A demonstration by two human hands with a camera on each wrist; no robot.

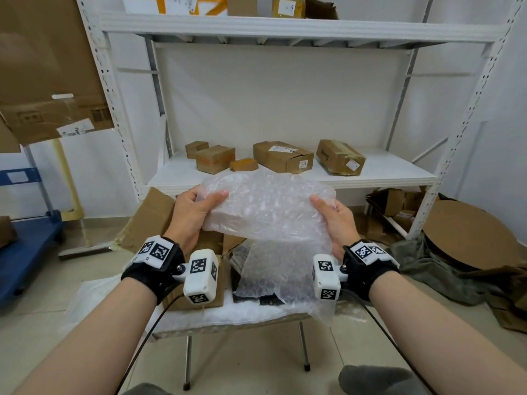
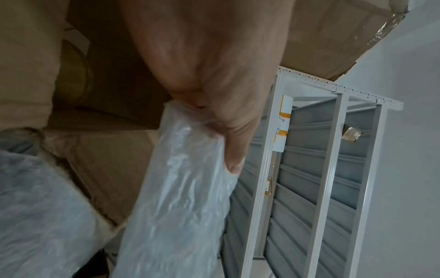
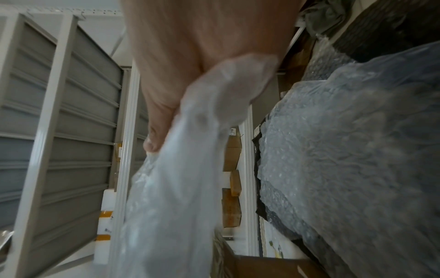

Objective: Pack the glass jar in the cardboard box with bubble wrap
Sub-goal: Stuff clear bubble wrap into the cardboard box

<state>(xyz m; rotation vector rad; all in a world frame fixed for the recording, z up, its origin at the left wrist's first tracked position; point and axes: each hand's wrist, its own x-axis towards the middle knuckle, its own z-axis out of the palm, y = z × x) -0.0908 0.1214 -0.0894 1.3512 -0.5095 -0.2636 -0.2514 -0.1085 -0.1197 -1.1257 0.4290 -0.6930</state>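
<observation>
I hold a folded sheet of clear bubble wrap (image 1: 265, 206) up in front of me, above a small folding table (image 1: 228, 317). My left hand (image 1: 196, 212) grips its left edge, thumb on top (image 2: 234, 150). My right hand (image 1: 332, 220) grips the right edge, thumb on top (image 3: 154, 135). The bubble wrap (image 2: 181, 197) (image 3: 171, 197) hangs down from both hands. An open cardboard box (image 1: 205, 280) sits on the table under my left wrist, with its flaps (image 1: 148, 218) spread. More bubble wrap (image 1: 268, 275) lies on the table over something dark. No glass jar shows in any view.
A white metal shelf rack (image 1: 285, 172) stands behind the table with several small cardboard boxes (image 1: 282, 156) on it. A blue cart (image 1: 22, 252) is at the left. Flattened cardboard and a round cardboard piece (image 1: 467, 232) lie on the floor at the right.
</observation>
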